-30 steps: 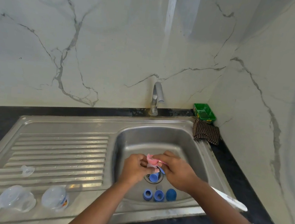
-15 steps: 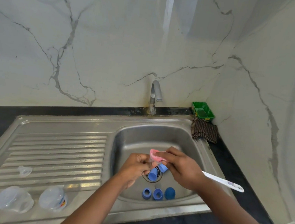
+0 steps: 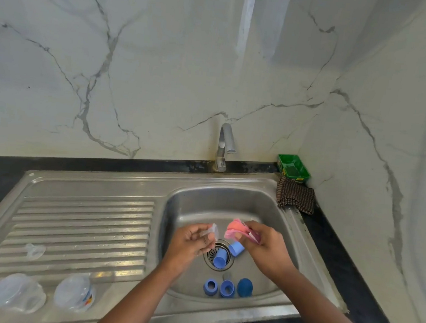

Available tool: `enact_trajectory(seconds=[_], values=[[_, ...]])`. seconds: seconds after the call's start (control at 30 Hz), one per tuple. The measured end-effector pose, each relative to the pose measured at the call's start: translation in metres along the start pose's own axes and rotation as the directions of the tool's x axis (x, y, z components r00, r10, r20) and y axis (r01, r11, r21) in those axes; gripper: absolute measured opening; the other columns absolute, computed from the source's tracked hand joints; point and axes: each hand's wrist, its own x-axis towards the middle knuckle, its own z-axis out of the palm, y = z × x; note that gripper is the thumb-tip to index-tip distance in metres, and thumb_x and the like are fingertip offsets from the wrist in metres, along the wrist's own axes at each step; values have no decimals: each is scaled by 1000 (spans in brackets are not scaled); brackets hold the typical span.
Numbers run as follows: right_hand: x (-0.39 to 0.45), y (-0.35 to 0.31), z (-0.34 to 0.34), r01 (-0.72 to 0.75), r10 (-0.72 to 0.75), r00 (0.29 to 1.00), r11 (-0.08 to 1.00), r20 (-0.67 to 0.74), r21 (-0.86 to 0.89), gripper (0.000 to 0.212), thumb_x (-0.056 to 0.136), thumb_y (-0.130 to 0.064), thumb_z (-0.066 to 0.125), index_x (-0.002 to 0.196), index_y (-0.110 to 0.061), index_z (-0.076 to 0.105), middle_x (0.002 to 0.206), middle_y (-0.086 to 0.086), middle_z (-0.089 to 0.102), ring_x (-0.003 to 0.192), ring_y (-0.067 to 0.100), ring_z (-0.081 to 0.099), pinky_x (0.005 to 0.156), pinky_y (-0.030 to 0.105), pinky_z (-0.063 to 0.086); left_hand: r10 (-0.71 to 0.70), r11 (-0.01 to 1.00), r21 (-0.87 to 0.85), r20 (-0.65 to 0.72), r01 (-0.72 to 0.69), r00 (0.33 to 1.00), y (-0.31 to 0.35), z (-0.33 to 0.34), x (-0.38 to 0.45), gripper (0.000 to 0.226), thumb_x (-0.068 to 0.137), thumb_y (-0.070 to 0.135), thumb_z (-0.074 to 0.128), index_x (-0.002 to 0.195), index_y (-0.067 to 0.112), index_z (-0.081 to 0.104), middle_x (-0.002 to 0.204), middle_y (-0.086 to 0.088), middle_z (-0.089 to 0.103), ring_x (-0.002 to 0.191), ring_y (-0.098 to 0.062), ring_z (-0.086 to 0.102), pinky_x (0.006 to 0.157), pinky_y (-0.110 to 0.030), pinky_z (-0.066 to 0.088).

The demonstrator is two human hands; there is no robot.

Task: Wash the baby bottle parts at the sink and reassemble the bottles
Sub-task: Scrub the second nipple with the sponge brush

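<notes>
Over the basin of the steel sink [image 3: 274,208]: left hand [image 3: 189,244] pinching a clear silicone nipple [image 3: 212,232] between curled fingers, right hand [image 3: 263,245] gripping a pink sponge [image 3: 235,229], the two hands apart with a gap between nipple and sponge. Beneath them, on the drain strainer [image 3: 209,260], a blue cap [image 3: 220,258] lying tilted, a second blue cap [image 3: 236,248] just beside the right hand. Near the front wall of the basin, two blue rings [image 3: 210,287] side by side with a blue round lid [image 3: 244,287] to their right. On the ribbed drainboard [image 3: 85,227], another clear nipple [image 3: 34,251]; at its front left edge, clear bottles [image 3: 74,294] lying in a row. Behind the basin, tap [image 3: 224,147] shut off; green tray [image 3: 293,168] and checked cloth [image 3: 295,198] at the far right corner
</notes>
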Motion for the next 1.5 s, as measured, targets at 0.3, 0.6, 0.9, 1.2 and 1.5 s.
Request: enact_trajectory(seconds=[0.3, 0.6, 0.9, 1.2, 1.5], values=[[-1, -6, 19, 218, -228, 973, 961, -45, -169, 30, 86, -26, 75, 115, -35, 73, 102, -19, 70, 94, -1, 66, 80, 30, 56, -80, 984, -159, 36, 85, 996, -1, 13, -11, 25, 84, 24, 67, 94, 2, 76, 87, -15, 75, 75, -19, 71, 74, -29, 58], [-4, 0, 18, 159, -156, 972, 987, 176, -2, 17, 93, -29, 69, 108, -33, 74, 94, -13, 68, 92, 9, 66, 79, 32, 56, -37, 990, -132, 56, 45, 998, -5, 11, -12, 33, 84, 20, 69, 108, -3, 71, 98, -20, 75, 92, -27, 74, 86, -35, 59], [11, -26, 32, -296, 292, 949, 955, 119, 17, 13, 89, -23, 68, 81, -18, 76, 59, -5, 68, 50, 7, 58, 47, 21, 45, 431, 783, 509, -31, -357, 902, -10, 13, -7, 26, 81, 23, 78, 106, 32, 75, 85, 19, 75, 81, 2, 71, 75, -13, 54], [13, -24, 26, -398, 356, 904, 902, 237, 166, 18, 95, -27, 64, 94, -13, 75, 66, 5, 63, 49, 12, 50, 47, 25, 39, 181, 888, 440, -64, -135, 981, 1, 12, 2, 15, 94, 17, 66, 95, 11, 80, 73, -1, 75, 68, -10, 68, 65, -16, 53], [7, -6, 0, 589, -499, 808, 663, 313, -462, 21, 92, -22, 67, 109, -28, 77, 98, -12, 72, 82, 18, 66, 61, 34, 54, -608, 776, -195, 27, 600, 794, 22, 14, 2, 21, 100, 14, 56, 88, 0, 66, 54, -3, 59, 41, -8, 54, 65, -36, 61]])
